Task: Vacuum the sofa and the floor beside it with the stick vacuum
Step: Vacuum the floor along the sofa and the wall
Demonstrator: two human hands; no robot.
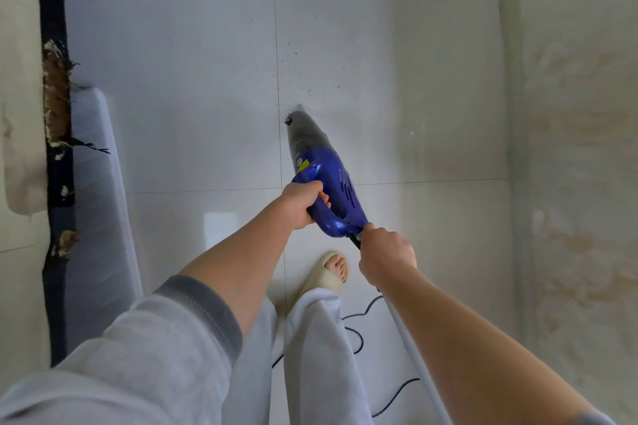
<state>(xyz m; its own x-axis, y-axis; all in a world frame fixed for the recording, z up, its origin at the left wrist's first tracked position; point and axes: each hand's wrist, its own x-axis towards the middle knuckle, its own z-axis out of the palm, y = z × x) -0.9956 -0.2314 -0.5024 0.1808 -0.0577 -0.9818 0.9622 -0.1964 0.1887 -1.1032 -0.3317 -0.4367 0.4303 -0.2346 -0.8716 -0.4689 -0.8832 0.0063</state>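
While both hands (303, 205) (386, 257) clench the blue stick vacuum (326, 183), its nozzle aims up-frame at crumbs (297, 79) just beyond.

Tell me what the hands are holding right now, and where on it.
Left hand grips the blue vacuum by its loop handle; right hand grips the pole just behind the body.

Left hand (303, 205) grips loop handle of blue stick vacuum (328, 183). Right hand (386, 257) just behind it, curled round the pole end at the body's rear. Ahead of the grip, dark nozzle tip touches tiled floor (172, 97); crumbs (303, 86) scattered just beyond it. Black cord (359, 316) trails behind. Sofa edge (55, 114) well left.
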